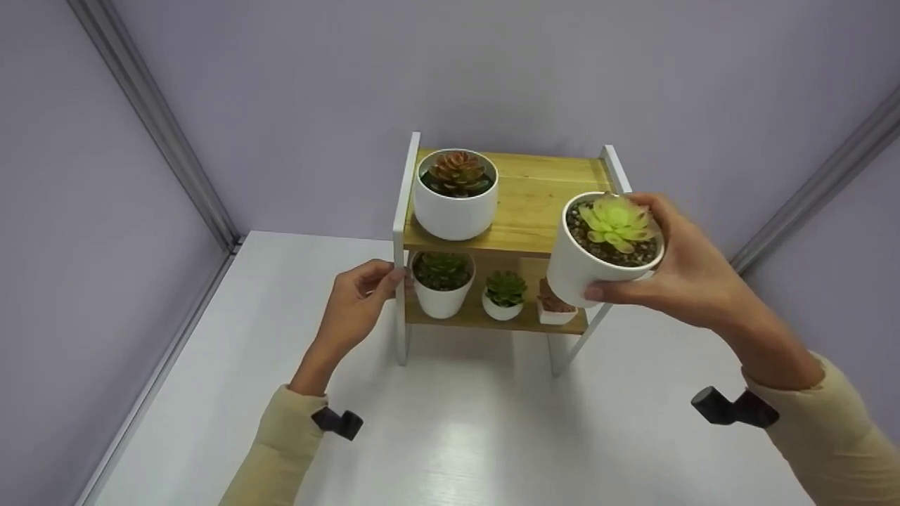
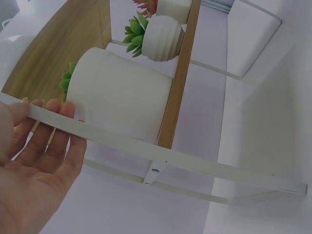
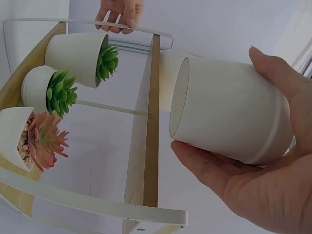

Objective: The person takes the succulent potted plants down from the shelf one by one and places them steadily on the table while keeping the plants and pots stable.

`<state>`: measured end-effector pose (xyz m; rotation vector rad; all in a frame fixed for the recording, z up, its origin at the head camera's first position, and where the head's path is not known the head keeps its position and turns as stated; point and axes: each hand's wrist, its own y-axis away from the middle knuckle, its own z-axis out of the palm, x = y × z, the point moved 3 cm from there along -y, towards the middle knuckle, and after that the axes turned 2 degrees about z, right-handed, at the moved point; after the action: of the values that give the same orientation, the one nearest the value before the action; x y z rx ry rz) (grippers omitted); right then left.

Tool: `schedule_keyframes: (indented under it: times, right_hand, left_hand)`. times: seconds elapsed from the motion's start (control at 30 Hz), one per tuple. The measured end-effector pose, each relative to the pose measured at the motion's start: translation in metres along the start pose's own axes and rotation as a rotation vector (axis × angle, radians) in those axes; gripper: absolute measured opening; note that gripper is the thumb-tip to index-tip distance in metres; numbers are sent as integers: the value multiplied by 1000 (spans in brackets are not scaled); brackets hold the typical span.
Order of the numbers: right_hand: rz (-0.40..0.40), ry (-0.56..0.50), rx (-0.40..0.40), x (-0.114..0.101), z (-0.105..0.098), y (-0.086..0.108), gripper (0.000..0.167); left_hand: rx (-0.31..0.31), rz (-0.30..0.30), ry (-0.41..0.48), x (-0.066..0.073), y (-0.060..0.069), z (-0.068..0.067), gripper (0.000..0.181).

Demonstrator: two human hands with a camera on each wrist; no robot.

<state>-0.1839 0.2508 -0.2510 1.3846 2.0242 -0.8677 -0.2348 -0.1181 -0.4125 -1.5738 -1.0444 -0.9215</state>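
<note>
Right hand (image 1: 692, 284) — thumb and fingers curled round white pot (image 1: 571, 263), yellow-green succulent (image 1: 617, 223) inside, near shelf (image 1: 531, 221). Left hand (image 1: 354, 306) — fingers pinching white side frame (image 1: 401, 327).

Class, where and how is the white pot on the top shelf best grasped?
Grip the white pot probably round its smooth outer wall below the rim, coming from the right: bare shelf lies there, while the white frame crowds its left.

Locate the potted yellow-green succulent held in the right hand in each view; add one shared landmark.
Head: potted yellow-green succulent right of centre, in right hand.
Left wrist: not in it.
Right wrist: its white pot, right of centre.
Shared landmark: small green succulent, middle of lower shelf.
</note>
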Motion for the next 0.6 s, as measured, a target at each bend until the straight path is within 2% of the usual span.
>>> schedule_keyframes:
  times: [0.27, 0.6]
  right_hand:
    - [-9, -14, -4, 0, 5, 13, 95]
    - [-26, -15, -14, 7, 16, 31, 98]
  left_hand:
    - [-11, -37, 32, -2, -1, 1, 24]
    - [-14, -20, 43, -3, 0, 0, 25]
